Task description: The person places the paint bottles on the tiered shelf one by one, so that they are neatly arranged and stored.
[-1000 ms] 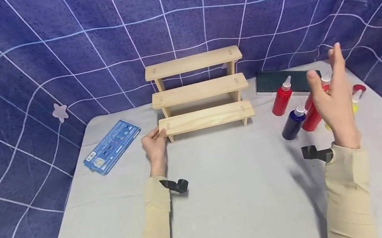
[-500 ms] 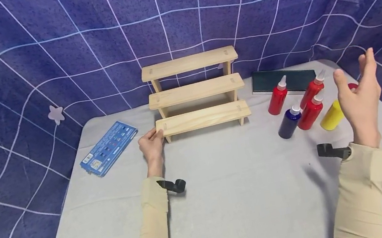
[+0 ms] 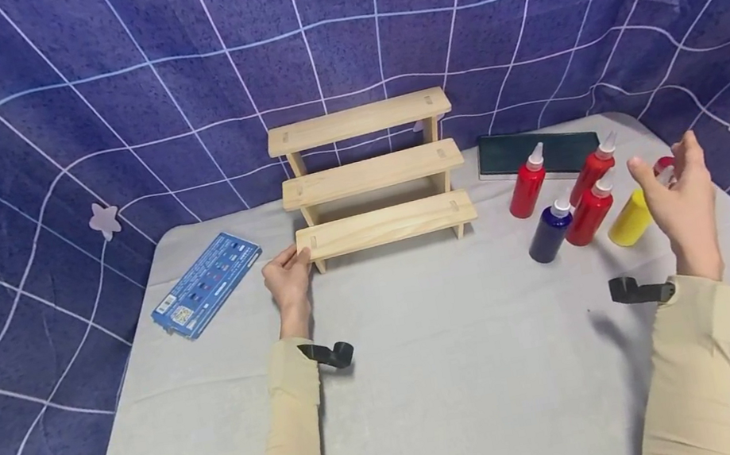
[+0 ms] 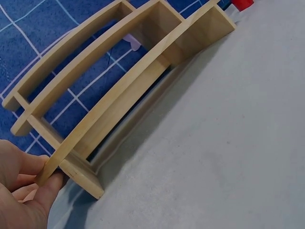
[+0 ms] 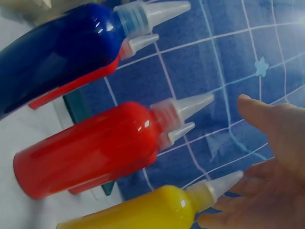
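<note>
A three-tier wooden stand (image 3: 385, 226) is upright at the back of the table. My left hand (image 3: 289, 284) pinches the left end of its lowest shelf between thumb and fingers, as the left wrist view (image 4: 28, 186) confirms. Off to the right, my right hand (image 3: 689, 213) is held with fingers spread and nothing in them, beside the spout of a yellow squeeze bottle (image 3: 630, 219). Several more squeeze bottles stand left of it: a dark blue bottle (image 3: 550, 237) and three red ones, the front red bottle (image 3: 590, 215) being closest to the yellow.
A dark green flat box (image 3: 498, 157) lies behind the bottles. On the left is a blue printed box (image 3: 206, 286). A red object (image 3: 663, 163) is partly hidden behind my right hand. Blue grid-patterned cloth (image 3: 337, 15) hangs behind the pale-covered table (image 3: 462, 372).
My right hand has moved right, away from in front of the red bottles, then lowered beside the yellow bottle. The left hand keeps its hold on the shelf. The head view has shifted slightly.
</note>
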{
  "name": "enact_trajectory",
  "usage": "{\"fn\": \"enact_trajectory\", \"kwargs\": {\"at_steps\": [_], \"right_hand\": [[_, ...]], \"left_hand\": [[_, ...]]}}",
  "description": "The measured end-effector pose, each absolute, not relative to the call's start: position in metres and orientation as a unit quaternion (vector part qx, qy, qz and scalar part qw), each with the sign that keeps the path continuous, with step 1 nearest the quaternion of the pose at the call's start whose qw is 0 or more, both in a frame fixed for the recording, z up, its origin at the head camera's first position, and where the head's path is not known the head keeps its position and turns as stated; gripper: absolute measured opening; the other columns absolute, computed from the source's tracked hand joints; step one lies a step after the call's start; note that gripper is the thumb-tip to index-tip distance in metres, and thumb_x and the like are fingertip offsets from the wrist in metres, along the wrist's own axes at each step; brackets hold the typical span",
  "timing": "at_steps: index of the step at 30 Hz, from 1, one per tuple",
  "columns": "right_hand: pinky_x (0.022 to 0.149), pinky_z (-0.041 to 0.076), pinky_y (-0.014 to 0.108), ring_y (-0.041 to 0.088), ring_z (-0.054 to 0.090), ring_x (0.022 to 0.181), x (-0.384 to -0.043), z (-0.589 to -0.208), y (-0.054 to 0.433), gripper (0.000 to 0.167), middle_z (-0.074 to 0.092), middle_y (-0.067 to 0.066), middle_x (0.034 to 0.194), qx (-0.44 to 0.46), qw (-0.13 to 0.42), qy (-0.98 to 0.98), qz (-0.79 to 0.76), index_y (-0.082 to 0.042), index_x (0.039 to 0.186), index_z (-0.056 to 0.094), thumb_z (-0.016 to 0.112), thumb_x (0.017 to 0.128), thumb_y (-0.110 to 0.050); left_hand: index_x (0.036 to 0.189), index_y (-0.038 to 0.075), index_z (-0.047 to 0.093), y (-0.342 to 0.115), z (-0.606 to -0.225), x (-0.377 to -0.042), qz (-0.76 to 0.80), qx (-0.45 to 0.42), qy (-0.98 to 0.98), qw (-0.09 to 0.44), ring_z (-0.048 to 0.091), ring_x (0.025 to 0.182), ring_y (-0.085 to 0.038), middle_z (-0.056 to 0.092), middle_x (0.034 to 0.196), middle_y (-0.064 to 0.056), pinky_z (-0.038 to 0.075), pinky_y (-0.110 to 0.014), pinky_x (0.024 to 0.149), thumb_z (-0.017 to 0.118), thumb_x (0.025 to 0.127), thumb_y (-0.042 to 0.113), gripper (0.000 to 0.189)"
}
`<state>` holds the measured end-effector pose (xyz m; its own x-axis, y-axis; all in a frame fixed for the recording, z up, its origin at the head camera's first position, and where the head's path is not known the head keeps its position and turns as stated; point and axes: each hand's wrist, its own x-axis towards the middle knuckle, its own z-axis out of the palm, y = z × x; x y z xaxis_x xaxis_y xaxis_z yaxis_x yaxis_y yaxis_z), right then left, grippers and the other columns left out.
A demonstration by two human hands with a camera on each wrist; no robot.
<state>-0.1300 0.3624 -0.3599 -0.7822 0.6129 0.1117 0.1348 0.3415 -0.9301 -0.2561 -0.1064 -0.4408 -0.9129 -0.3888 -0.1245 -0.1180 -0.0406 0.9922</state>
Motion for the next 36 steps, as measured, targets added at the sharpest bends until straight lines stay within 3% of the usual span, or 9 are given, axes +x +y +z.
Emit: {"fn": "enact_trajectory", "kwargs": {"at_steps": [8,11,13,15,19,27,36], "right_hand": [[0.123,0.016,0.029,0.024,0.018,0.147,-0.134,-0.378,0.370,0.083,0.018,0.015,0.160,-0.253,0.212,-0.788,0.520,-0.005,0.156,0.006,0.058,0.094,-0.024],[0.122,0.025,0.029,0.025,0.029,0.144,-0.136,-0.386,0.373,0.058,0.036,0.016,0.153,-0.261,0.202,-0.794,0.511,-0.016,0.145,0.038,0.061,0.093,-0.018],[0.117,0.036,0.033,0.024,0.045,0.132,-0.135,-0.391,0.374,0.044,0.046,0.018,0.140,-0.261,0.183,-0.813,0.487,-0.013,0.132,0.046,0.063,0.092,-0.017],[0.102,0.048,0.029,0.020,0.055,0.109,-0.134,-0.396,0.376,0.032,0.050,0.016,0.123,-0.259,0.164,-0.834,0.459,-0.009,0.117,0.047,0.065,0.091,-0.016],[0.083,0.049,0.024,0.006,0.045,0.083,-0.132,-0.407,0.382,0.047,0.052,0.012,0.112,-0.245,0.132,-0.859,0.429,0.007,0.124,0.042,0.066,0.091,-0.016],[0.071,0.041,0.011,0.000,0.046,0.076,-0.129,-0.420,0.392,0.051,0.046,-0.023,0.079,-0.252,0.114,-0.855,0.440,0.009,0.125,0.052,0.070,0.090,-0.023],[0.058,0.041,0.006,-0.003,0.046,0.068,-0.123,-0.411,0.393,0.053,0.044,-0.031,0.065,-0.254,0.133,-0.855,0.433,0.009,0.122,0.057,0.074,0.086,-0.026]], "left_hand": [[0.123,-0.009,0.061,-0.107,-0.439,-0.256,-0.705,0.178,-0.680,0.099,0.065,0.108,-0.030,0.064,0.119,-0.028,0.059,-0.025,0.088,0.065,0.091,0.000,0.034],[0.123,-0.009,0.061,-0.108,-0.439,-0.256,-0.704,0.176,-0.681,0.100,0.065,0.108,-0.030,0.064,0.119,-0.028,0.059,-0.025,0.088,0.065,0.091,0.000,0.034],[0.123,-0.009,0.061,-0.108,-0.439,-0.256,-0.703,0.177,-0.682,0.099,0.066,0.108,-0.030,0.065,0.118,-0.028,0.059,-0.024,0.088,0.065,0.091,0.000,0.034],[0.124,-0.009,0.061,-0.108,-0.439,-0.256,-0.702,0.179,-0.682,0.098,0.066,0.108,-0.029,0.065,0.118,-0.027,0.059,-0.024,0.087,0.065,0.090,0.000,0.034],[0.124,-0.008,0.061,-0.107,-0.439,-0.256,-0.701,0.186,-0.681,0.097,0.065,0.109,-0.029,0.064,0.119,-0.027,0.059,-0.024,0.088,0.066,0.090,0.000,0.036],[0.124,-0.008,0.061,-0.106,-0.439,-0.256,-0.701,0.185,-0.682,0.098,0.066,0.108,-0.029,0.065,0.119,-0.027,0.059,-0.026,0.088,0.066,0.090,0.000,0.035],[0.123,-0.009,0.062,-0.106,-0.439,-0.255,-0.709,0.183,-0.674,0.098,0.065,0.108,-0.029,0.065,0.118,-0.027,0.059,-0.025,0.088,0.065,0.090,0.000,0.034]]}}
